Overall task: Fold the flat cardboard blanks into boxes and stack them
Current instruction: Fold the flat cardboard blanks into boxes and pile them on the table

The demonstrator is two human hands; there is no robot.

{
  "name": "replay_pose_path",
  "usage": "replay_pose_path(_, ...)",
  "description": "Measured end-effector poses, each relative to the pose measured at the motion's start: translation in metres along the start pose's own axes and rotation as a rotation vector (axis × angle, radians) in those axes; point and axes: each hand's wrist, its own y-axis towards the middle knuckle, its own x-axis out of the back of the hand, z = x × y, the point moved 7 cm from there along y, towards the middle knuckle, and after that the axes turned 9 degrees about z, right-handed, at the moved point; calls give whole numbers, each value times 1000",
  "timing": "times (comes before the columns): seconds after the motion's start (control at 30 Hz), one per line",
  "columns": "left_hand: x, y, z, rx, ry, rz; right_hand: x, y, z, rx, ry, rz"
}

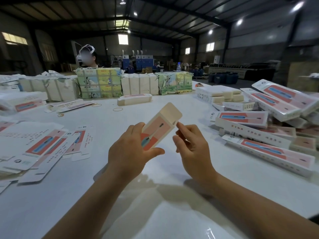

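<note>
My left hand (131, 149) grips a long pink-and-white carton (159, 127) above the white table (155, 195), its far end flap standing open and pointing away from me. My right hand (191, 145) is just to the right of the carton, fingers loosely curled, its index fingertip touching the carton's right edge near the flap. Flat printed blanks (39, 145) lie fanned out on the table at the left. Folded boxes (269, 135) are piled at the right.
Wrapped bundles of blanks (99, 83) line the far side of the table, with a person wearing a headset (87, 56) behind them. A single folded box (134, 99) and loose rubber bands (117, 109) lie mid-table. Small white packs (222, 96) sit at the back right.
</note>
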Motion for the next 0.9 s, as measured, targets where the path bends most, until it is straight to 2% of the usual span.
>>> replay_pose_path(0.07, 0, 0, -1, 0, -22, 7, 0, 0, 3, 25, -11, -11)
replay_pose_path(0.2, -2, -1, 0, -25, -25, 27, 4, -2, 18, 193, -173, -41)
replay_pose_path(0.3, -3, -1, 2, -34, 17, 53, 5, -2, 17, 204, -213, -22)
replay_pose_path(0.5, -5, -1, 2, -54, 94, 78, 7, 2, 7, 103, -151, -8)
replay_pose_path(0.63, -7, -2, -2, -83, 248, 84, -4, 4, -9, -92, -23, 154)
replay_pose_path(0.7, -10, -3, -2, -88, 291, 105, -8, 3, -12, -106, -56, 203)
replay_pose_path(0.9, -15, -2, 0, -69, 263, 137, -7, 2, -9, -95, -38, 141)
